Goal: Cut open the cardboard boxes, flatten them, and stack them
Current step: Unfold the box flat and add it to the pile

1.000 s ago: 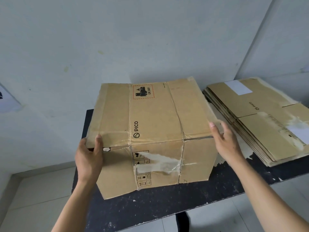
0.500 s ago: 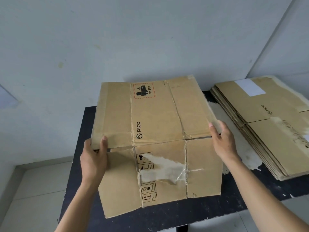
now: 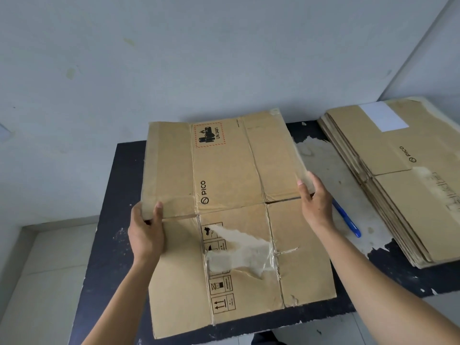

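A brown PICO cardboard box (image 3: 231, 170) lies nearly collapsed on the black table (image 3: 112, 220), its upper panel slightly raised and its lower panel, with torn tape, reaching the front edge. My left hand (image 3: 146, 230) grips the box's left edge, thumb on top. My right hand (image 3: 315, 202) holds the right edge, with its fingers curled over the panel. At the right sits a stack of flattened boxes (image 3: 403, 175). A blue cutter or pen (image 3: 347, 217) lies on the table just right of my right wrist.
A pale wall runs close behind the table, with a corner at the upper right. The tabletop between the box and the stack has worn, peeled patches (image 3: 331, 165). Light floor tiles (image 3: 49, 282) show at the left and below the front edge.
The box has gone from standing open to almost flat, its front panel now lying down toward me. Both hands keep their hold on the side edges. The blue tool has come into view.
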